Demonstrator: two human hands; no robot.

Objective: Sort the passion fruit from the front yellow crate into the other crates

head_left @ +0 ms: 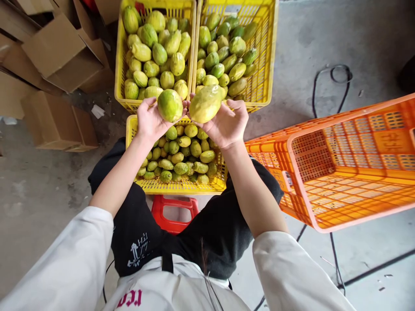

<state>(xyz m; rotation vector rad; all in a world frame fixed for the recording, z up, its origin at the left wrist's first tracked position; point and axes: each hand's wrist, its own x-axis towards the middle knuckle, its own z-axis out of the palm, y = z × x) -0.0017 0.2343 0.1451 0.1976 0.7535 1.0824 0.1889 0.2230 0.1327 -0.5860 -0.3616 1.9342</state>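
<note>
Wears white shirt (pixel 168 290), nearest, with black trousers (pixel 138 216). Cradles round green-yellow fruit (pixel 170 105) in left hand (pixel 149 123), larger yellow fruit (pixel 205 103) in right hand (pixel 229 127), palms up. Holds both above far edge of near yellow crate (pixel 131 126) of smaller fruit (pixel 177 157). Has orange crate (pixel 301 185) off right. Faces two more yellow crates (pixel 266 60) of fruit beyond, cardboard boxes (pixel 53 47) off left.

R hand (pixel 225 125), ctr: fingers part hid. by fruit (pixel 205 103). Boxes (pixel 53 45), upper L: cut off. Yellow crates (pixel 272 60), top: ditto. Orange crate (pixel 356 188), R edge: ditto. Dark obj. (pixel 409 80), far R: unident.
</note>
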